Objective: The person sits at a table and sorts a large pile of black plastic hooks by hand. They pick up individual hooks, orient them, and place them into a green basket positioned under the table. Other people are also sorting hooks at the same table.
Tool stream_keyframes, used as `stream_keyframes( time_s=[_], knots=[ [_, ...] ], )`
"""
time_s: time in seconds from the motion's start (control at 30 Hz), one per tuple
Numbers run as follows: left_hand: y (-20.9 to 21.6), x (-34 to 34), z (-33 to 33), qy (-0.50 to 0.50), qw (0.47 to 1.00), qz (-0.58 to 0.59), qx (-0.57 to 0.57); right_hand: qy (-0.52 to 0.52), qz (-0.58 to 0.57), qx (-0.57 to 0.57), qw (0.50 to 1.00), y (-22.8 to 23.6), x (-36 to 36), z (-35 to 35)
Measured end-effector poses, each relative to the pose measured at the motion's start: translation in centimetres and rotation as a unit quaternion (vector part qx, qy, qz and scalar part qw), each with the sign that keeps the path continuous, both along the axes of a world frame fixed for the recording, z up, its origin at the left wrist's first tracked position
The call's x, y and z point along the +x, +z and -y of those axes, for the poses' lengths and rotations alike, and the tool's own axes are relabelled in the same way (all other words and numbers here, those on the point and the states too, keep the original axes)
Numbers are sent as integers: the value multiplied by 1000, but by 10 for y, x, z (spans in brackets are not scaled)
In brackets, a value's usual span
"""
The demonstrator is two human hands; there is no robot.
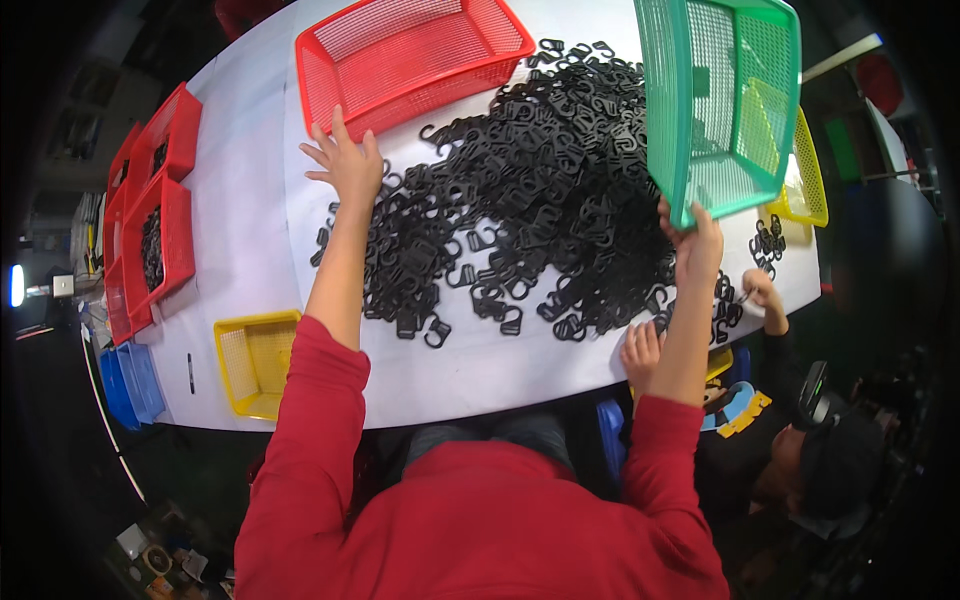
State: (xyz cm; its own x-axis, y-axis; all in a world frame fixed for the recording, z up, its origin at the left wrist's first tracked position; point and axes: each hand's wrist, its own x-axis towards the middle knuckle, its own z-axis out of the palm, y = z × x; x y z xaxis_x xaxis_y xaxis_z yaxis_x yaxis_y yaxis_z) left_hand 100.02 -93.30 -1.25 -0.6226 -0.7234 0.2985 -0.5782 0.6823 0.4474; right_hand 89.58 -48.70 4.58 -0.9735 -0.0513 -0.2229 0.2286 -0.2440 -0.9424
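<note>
Head view, left hand spread near red basket, right hand gripping green basket by its near end

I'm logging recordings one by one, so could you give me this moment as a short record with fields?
Left hand: hand, fingers spread, at the near corner of a red basket; contact unclear
Right hand: hand gripping a green basket by its near edge, tilted
Middle: pile of black plastic hooks on a white table
Left side: red bins holding black pieces, yellow basket, blue trays
Right side: co-worker's hand beside more hooks
</note>
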Motion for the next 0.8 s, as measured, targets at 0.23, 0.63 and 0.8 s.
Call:
stream_keyframes(
  time_s=[0.23,0.63,0.8],
  knots=[
    [-25,-4,67,-25,996,84,28,-80,50,-22,995,-26,162,-26],
    [-20,235,-208,-433,877,-204,39,19,7,68,997,-70,175,4],
    [-96,303,-226,-463,878,-68,100,-37,-84,-17,996,-71,185,52]
  ],
)
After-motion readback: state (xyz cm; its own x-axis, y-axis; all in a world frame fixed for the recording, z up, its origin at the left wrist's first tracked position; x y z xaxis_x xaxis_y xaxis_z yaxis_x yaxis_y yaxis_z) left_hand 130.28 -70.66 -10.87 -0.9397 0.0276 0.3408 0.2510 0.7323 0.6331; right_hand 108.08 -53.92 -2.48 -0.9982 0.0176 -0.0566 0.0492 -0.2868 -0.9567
